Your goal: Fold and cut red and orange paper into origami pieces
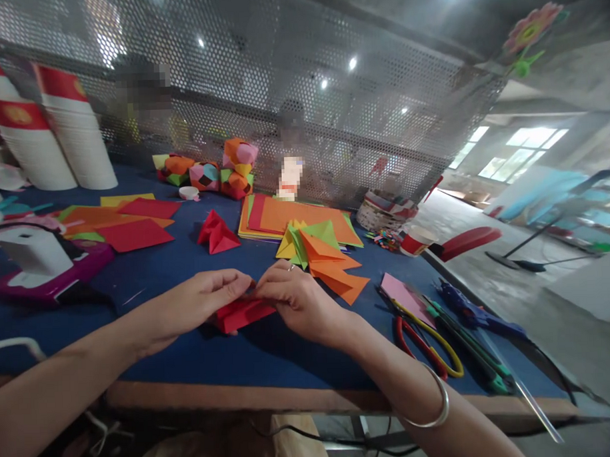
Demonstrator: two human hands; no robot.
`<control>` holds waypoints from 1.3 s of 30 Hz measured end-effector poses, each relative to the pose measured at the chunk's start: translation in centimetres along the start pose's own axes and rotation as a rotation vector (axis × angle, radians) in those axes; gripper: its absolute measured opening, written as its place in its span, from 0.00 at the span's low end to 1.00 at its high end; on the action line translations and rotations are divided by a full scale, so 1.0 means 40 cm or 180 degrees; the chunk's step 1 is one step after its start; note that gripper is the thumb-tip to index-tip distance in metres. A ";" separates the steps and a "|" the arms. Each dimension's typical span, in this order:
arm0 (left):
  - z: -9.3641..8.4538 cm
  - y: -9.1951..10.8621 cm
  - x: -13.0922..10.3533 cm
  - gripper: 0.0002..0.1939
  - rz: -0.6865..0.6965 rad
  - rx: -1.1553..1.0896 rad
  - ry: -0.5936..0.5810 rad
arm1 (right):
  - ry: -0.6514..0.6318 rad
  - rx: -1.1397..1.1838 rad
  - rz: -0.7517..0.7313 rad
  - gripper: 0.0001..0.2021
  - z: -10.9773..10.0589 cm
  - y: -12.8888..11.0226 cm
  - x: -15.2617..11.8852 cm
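A piece of folded red paper (244, 315) lies low over the blue tabletop, close to the front edge. My left hand (207, 298) grips its left side, fingers closed at the upper edge. From the other side my right hand (297, 299) pinches the same paper, and the fingertips of both hands nearly meet. Just beyond them stands a folded red paper shape (218, 233). Folded orange pieces (333, 261) and a green one (325, 236) lie past my right hand.
Stacked paper cups (79, 136) and a purple device (51, 271) stand left. Coloured sheets (295, 219) and paper balls (237, 167) lie behind. On the right are scissors (423, 338), a green-handled cutter (469, 343), a blue glue gun (481, 312) and a cup (416, 240).
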State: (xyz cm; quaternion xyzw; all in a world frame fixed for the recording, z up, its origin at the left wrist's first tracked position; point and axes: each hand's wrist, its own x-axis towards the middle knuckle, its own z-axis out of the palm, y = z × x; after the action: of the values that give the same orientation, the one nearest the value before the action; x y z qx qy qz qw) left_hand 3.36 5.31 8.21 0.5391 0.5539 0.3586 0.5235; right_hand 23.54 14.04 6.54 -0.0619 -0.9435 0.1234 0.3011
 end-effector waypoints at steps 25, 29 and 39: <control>-0.014 -0.069 -0.061 0.39 0.0612 0.0030 0.0341 | 0.0496 -0.0885 -0.0154 0.17 -0.002 -0.106 -0.044; 0.035 -0.121 -0.122 0.36 0.0652 0.0120 0.0164 | 0.0494 -0.0812 -0.0045 0.17 0.000 -0.136 -0.090; 0.053 -0.156 -0.160 0.45 0.2082 0.2897 0.0465 | 0.0453 -0.0490 -0.0008 0.17 0.006 -0.119 -0.159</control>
State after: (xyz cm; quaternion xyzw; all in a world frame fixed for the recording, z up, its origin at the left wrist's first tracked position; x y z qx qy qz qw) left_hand 3.19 -2.28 3.04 0.8278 0.4916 0.2636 0.0602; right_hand 28.36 8.20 4.14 -0.0924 -0.9265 0.0454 0.3619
